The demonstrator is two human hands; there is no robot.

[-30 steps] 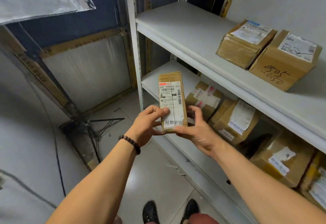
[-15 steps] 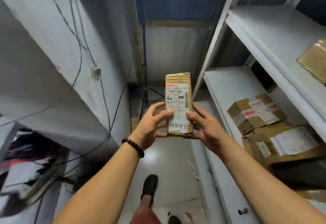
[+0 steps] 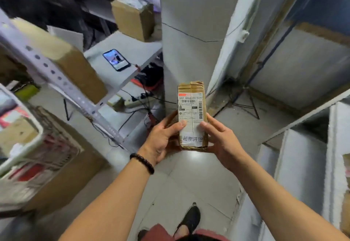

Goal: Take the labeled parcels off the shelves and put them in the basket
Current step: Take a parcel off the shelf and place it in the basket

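Observation:
A slim brown cardboard parcel [image 3: 191,108] with a white shipping label stands upright in front of me at chest height. My left hand [image 3: 163,140] grips its lower left side, thumb across the label. My right hand [image 3: 220,138] holds its lower right side, thumb on the label too. A white basket [image 3: 28,140] with parcels inside is at the far left, blurred; its rim shows at the left edge. The shelves I took the parcel from are only partly seen at the right edge [image 3: 303,165].
A metal rack [image 3: 62,81] on the left carries brown boxes [image 3: 75,66] and a lit phone [image 3: 116,59]. A white pillar [image 3: 189,41] stands ahead. A power strip and cables [image 3: 136,102] lie on the floor. My shoe [image 3: 190,220] is on the tiled floor.
My view has swung left, away from the parcel shelves toward the rack and basket. Both hands keep the same hold on the parcel, which stays upright in front of me.

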